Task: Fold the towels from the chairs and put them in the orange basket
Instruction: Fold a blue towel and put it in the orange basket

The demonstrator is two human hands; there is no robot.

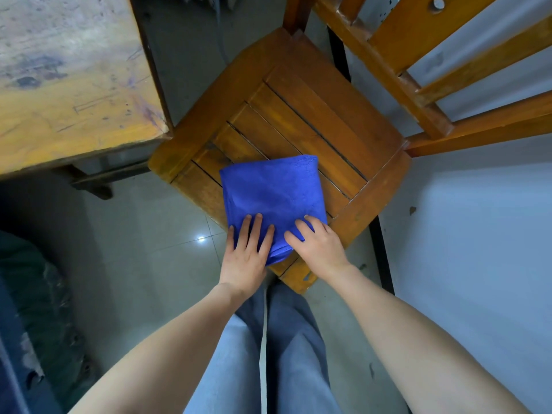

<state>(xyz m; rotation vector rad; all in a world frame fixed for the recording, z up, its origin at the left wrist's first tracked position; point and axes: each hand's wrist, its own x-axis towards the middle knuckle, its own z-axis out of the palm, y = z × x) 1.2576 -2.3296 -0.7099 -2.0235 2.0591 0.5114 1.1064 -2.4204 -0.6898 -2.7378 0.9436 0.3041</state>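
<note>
While left hand point(245, 258) and right hand point(319, 249) press towel point(271, 192) open-palmed, table point(74, 85) flanks chair point(328, 115).

Soft, even indoor light for us here, nothing harsh, brightest on the pale wall point(478, 249) at the right of the frame. We get one small white glare spot on the glossy tiled floor point(201, 239) left of centre. The lower left drops into deep shadow. Wide-angle bend stretches the chair back point(412, 46) at upper right, and the bottom edge goes a bit soft.
</note>
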